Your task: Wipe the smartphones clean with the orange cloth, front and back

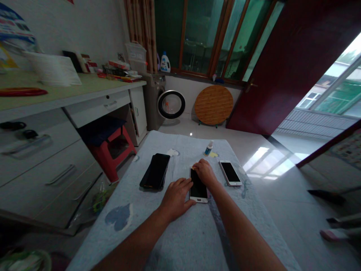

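A white-framed phone (198, 187) lies screen up in the middle of a table covered with a pale blue cloth (180, 233). My left hand (176, 197) rests flat on the cloth at the phone's left edge, fingers stretched out and the thumb against the phone's lower corner. My right hand (205, 171) sits over the phone's top end with its fingers curled down, pressing on the screen; whether it holds anything there is hidden. A stack of dark phones (155, 171) lies to the left. Another white phone (230, 173) lies to the right.
A small spray bottle (208, 148) stands at the far side of the cloth beside a yellow scrap, and a crumpled white wipe (172, 152) lies near it. A red stool (111, 148) and white drawers (42, 158) stand left. A washing machine (160, 101) stands behind.
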`<state>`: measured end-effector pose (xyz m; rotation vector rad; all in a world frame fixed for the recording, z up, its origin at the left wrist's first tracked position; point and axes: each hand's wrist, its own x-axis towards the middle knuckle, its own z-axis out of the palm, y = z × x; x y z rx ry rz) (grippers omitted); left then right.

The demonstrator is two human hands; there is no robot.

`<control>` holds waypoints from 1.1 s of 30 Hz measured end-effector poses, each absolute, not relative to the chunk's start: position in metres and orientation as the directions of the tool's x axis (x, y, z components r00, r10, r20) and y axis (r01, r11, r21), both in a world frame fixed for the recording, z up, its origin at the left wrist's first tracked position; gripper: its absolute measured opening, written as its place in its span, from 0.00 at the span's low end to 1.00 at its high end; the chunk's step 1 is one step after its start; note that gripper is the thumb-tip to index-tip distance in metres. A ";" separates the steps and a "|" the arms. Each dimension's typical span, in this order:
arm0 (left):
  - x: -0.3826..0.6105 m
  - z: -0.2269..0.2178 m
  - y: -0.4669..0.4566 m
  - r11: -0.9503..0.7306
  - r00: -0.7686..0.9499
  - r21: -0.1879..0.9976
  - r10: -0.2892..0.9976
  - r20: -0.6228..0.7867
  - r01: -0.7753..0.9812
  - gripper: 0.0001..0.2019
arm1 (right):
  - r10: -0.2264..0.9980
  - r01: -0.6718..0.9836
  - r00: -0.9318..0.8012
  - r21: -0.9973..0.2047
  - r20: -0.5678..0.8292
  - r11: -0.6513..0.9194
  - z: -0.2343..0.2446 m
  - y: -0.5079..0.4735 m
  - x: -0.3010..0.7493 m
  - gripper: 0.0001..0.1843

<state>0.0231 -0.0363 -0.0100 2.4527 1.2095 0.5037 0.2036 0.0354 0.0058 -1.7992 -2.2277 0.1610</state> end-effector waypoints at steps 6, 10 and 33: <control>0.023 -0.010 -0.036 -0.575 0.574 0.462 0.803 0.161 0.675 0.30 | 0.990 0.949 -0.082 -0.293 0.117 0.113 0.004 0.024 0.226 0.13; 0.023 -0.010 -0.035 -0.571 0.576 0.460 0.804 0.148 0.680 0.30 | 0.990 0.933 -0.116 -0.332 0.086 0.138 0.006 0.005 0.227 0.12; 0.024 -0.012 -0.035 -0.579 0.590 0.439 0.797 0.130 0.687 0.31 | 0.985 0.898 -0.025 -0.429 0.169 0.096 -0.006 -0.018 0.224 0.11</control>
